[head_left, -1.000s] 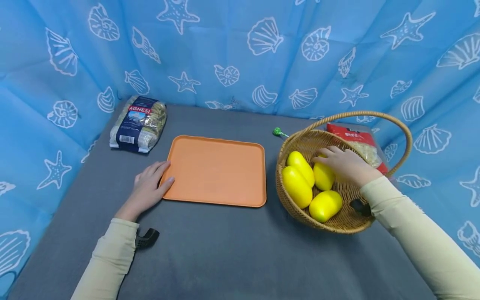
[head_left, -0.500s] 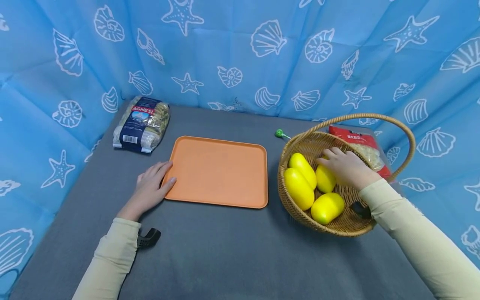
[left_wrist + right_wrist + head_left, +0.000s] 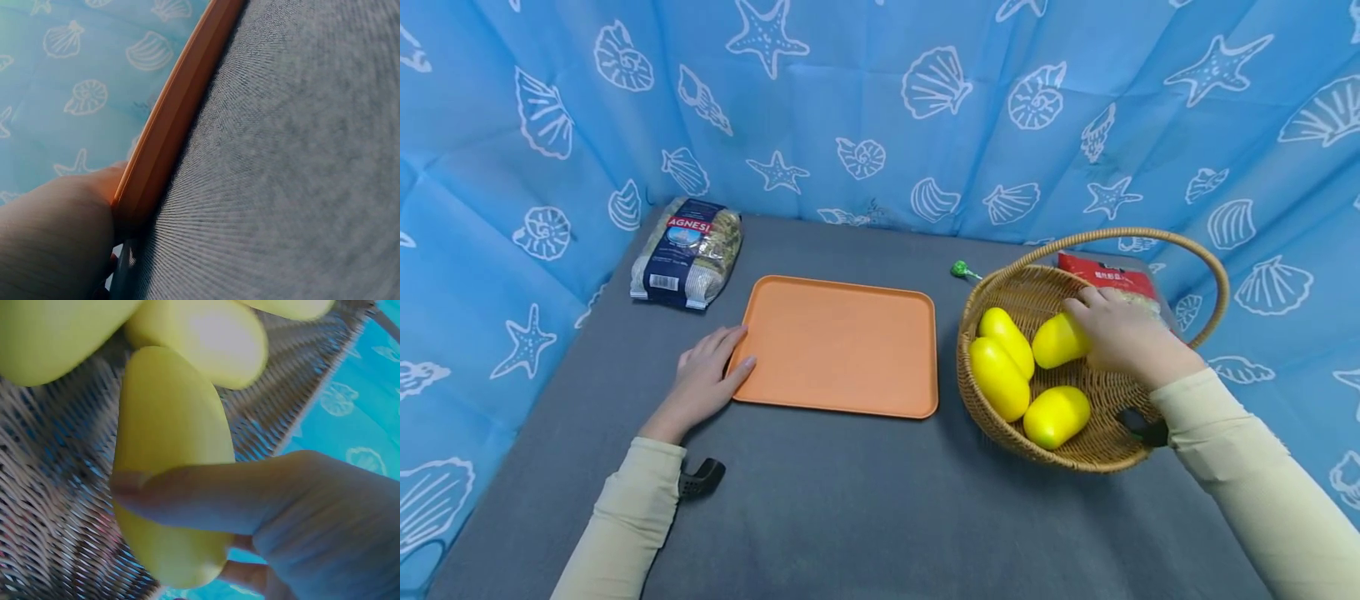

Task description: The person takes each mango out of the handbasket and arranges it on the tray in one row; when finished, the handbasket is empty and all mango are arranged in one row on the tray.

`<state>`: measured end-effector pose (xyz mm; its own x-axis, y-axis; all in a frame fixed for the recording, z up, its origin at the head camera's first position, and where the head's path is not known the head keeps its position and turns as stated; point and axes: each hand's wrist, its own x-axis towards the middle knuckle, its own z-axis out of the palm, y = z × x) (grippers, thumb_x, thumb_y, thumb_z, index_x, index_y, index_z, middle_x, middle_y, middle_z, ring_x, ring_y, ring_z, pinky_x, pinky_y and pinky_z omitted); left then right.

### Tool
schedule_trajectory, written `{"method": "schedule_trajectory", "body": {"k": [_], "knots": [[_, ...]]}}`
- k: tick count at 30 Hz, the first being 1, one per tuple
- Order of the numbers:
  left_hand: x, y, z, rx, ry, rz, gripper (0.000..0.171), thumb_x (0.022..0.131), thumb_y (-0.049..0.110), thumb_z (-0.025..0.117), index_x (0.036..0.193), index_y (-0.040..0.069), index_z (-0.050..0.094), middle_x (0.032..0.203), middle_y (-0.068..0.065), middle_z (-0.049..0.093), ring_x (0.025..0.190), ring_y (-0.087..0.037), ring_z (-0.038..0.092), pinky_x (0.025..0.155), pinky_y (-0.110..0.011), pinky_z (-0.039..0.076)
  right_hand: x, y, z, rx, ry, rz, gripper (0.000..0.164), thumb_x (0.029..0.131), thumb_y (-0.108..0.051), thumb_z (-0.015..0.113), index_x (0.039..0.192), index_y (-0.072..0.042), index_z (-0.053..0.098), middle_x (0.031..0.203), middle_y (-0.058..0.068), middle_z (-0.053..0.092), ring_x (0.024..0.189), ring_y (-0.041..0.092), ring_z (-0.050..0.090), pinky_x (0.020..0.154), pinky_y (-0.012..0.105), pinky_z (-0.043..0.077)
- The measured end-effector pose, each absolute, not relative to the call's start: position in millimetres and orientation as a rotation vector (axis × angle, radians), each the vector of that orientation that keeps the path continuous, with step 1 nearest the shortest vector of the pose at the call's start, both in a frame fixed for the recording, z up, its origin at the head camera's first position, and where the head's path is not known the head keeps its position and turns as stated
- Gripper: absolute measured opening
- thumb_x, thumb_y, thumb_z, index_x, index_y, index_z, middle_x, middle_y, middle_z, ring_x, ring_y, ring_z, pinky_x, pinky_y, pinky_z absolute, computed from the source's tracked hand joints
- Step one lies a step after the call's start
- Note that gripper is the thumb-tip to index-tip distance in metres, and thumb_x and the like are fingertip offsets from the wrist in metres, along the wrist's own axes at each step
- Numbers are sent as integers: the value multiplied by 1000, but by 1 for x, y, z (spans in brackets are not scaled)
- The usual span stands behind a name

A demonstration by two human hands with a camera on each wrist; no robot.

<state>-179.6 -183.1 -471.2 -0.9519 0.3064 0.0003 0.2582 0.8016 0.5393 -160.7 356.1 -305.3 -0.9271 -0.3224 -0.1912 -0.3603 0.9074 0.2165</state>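
In the basket [image 3: 1097, 454] at the right, my right hand [image 3: 1123, 333] grips a yellow mango [image 3: 1060, 340]. From the right wrist view, the thumb [image 3: 187, 494] lies across this mango, and fingers show behind its lower end. Several other yellow mangoes, one of them the front mango [image 3: 1056, 417], lie beside it against the wicker. My left hand [image 3: 703, 375] rests at the left edge of an orange tray [image 3: 842, 346], its thumb over the rim and its fingers relaxed. The left wrist view catches the tray's side wall [image 3: 165, 137] close up.
A bag of Agnesi pasta [image 3: 688, 254] stands at the back left. Behind the basket lies a red food packet [image 3: 1108, 275], partly covered by the arched handle [image 3: 1150, 233]. A green lollipop [image 3: 961, 269] is left of the basket. A blue shell-print curtain [image 3: 880, 108] borders the grey table [image 3: 850, 500].
My right hand has shifted to the right within the basket, and the mango in its grip has turned and moved slightly right. The left hand stays at the tray.
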Motion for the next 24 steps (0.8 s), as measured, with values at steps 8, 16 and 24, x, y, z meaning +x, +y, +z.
{"method": "schedule_trajectory", "body": {"k": [8, 16, 24], "knots": [[-181, -182, -474, 454, 2891, 857, 65, 100, 48, 41, 152, 13, 26, 154, -19, 27, 142, -39, 19, 107, -62, 14, -142, 355, -286, -479, 2987, 333, 66, 66, -15, 79, 123, 5, 53, 115, 26, 52, 102, 43, 50, 85, 59, 44], [-180, -184, -476, 448, 2900, 866, 66, 99, 50, 41, 152, 13, 26, 154, -19, 27, 142, -39, 20, 107, -62, 13, -126, 345, -262, -350, 3035, 308, 73, 68, -22, 82, 126, 3, 48, 117, 27, 49, 99, 44, 48, 74, 61, 47], [-179, -183, -473, 446, 2890, 871, 66, 99, 49, 41, 152, 13, 26, 155, -19, 27, 142, -39, 20, 107, -62, 13, -111, 338, -246, -352, 3092, 230, 70, 71, -20, 80, 128, 4, 46, 116, 26, 50, 96, 43, 49, 75, 58, 46]]}}
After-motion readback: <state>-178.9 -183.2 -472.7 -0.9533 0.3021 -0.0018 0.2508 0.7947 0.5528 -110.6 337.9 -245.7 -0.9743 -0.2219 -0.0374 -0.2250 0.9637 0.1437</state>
